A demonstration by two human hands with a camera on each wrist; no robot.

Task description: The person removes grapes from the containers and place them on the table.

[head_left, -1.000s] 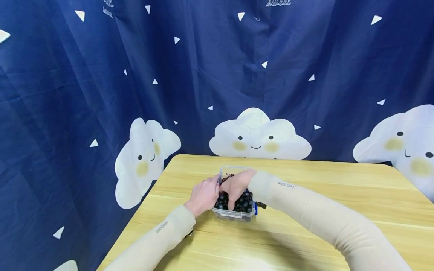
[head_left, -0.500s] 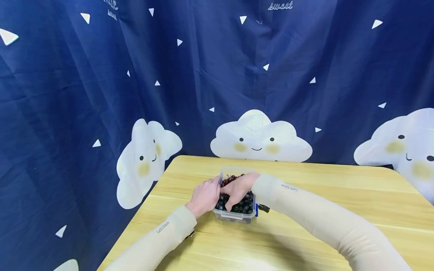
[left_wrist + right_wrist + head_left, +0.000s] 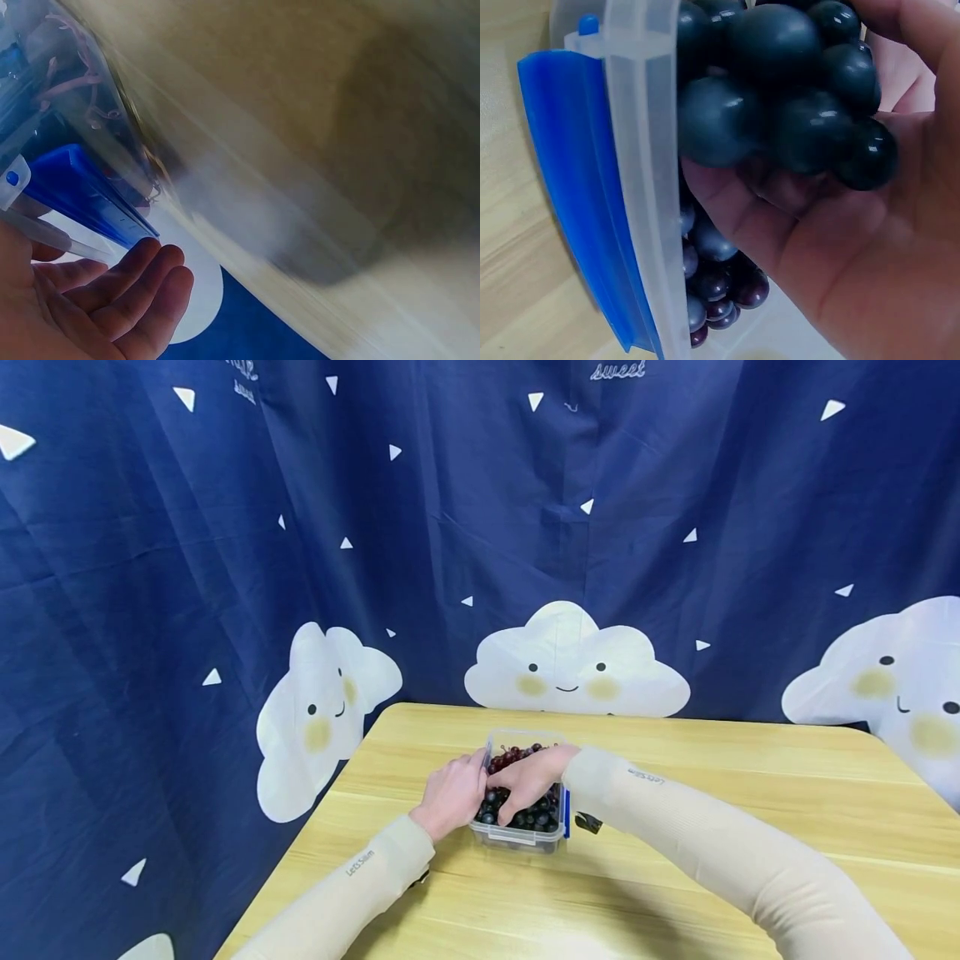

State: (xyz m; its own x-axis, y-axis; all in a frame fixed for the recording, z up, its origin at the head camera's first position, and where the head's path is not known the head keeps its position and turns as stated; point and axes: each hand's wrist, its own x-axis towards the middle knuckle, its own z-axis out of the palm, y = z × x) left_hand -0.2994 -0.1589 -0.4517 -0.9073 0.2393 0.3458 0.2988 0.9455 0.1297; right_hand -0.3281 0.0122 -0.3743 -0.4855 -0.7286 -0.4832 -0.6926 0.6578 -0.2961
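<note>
A clear plastic container (image 3: 517,838) full of dark grapes (image 3: 542,818) stands on the table, with redder grapes (image 3: 516,755) toward its far side. At the left wall is my left hand (image 3: 450,795), gripping the rim; the left wrist view shows its fingers (image 3: 142,300) loosely bent beside a blue latch (image 3: 86,191). My right hand (image 3: 528,778) reaches into the container from the right. Its fingers curl under a cluster of dark grapes (image 3: 776,45) in the right wrist view, and more grapes (image 3: 712,281) lie beyond. Part of the cluster is cut off by that view's edge.
The container's other blue latch (image 3: 577,187) hangs down along its right side. Light wood makes up the table (image 3: 705,860). Behind it hangs a dark blue curtain (image 3: 525,527) with white clouds.
My right wrist has shifted slightly right, and more of the redder grapes show behind the hand. My left hand stays at the container's left rim.
</note>
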